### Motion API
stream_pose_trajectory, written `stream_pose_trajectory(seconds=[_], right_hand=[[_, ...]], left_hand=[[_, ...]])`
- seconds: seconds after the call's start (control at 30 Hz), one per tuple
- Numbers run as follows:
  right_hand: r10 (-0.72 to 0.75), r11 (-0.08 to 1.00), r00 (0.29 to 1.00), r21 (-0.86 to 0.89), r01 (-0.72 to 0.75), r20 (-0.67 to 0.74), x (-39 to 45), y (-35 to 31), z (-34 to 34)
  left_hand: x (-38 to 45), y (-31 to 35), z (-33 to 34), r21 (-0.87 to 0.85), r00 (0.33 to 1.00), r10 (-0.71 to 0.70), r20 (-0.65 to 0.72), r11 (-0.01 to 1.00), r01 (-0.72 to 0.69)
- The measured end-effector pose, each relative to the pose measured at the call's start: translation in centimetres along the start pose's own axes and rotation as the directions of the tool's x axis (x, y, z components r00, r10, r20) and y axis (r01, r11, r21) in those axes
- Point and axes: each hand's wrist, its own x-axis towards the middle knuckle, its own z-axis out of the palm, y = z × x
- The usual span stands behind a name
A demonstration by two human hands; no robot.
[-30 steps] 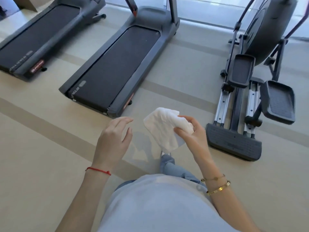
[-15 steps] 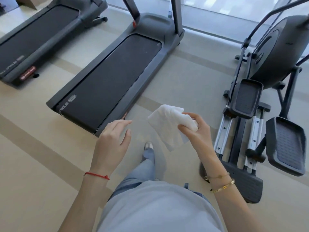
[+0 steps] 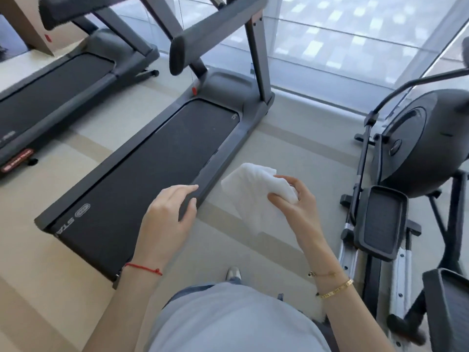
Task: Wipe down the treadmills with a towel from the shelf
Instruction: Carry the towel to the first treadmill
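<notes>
A: At centre of the head view, state the hand positions.

B: Right hand (image 3: 295,207): thumb and curled fingers pinch a crumpled white cloth towel (image 3: 250,196), held in the air above the pale beige floor (image 3: 291,148), with its loose end hanging down toward the person. Left hand (image 3: 168,214): fingers relaxed and slightly bent, holding nothing, hovering in front of the right side rail of the nearer dark grey treadmill (image 3: 142,171). Contact with the rail cannot be determined.

A: Towel location relative to the equipment?

B: Just beside the nearer treadmill's right edge, between it and the dark grey elliptical trainer (image 3: 411,158) at right. It touches neither machine.

A: Other items?

B: A second dark grey treadmill (image 3: 50,97) stands at left, parallel to the first and apart from it. A red safety clip (image 3: 194,90) hangs on a cord over the nearer treadmill's motor cover. A thin red string bracelet (image 3: 144,268) sits on the left wrist; gold bracelets (image 3: 335,288) sit on the right. The person's light blue shirt (image 3: 228,318) fills the lower frame, with one shoe (image 3: 233,273) visible beyond it.
</notes>
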Motion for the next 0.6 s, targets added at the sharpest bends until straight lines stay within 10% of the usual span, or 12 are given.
stream_pose_trajectory(seconds=[0.6], right_hand=[[-0.178, 0.984, 0.929, 0.072, 0.163, 0.326, 38.7, -5.4, 4.1]], left_hand=[[32.1, 1.5, 8.7, 0.085, 0.953, -0.165, -0.253, 0.978, 0.191]])
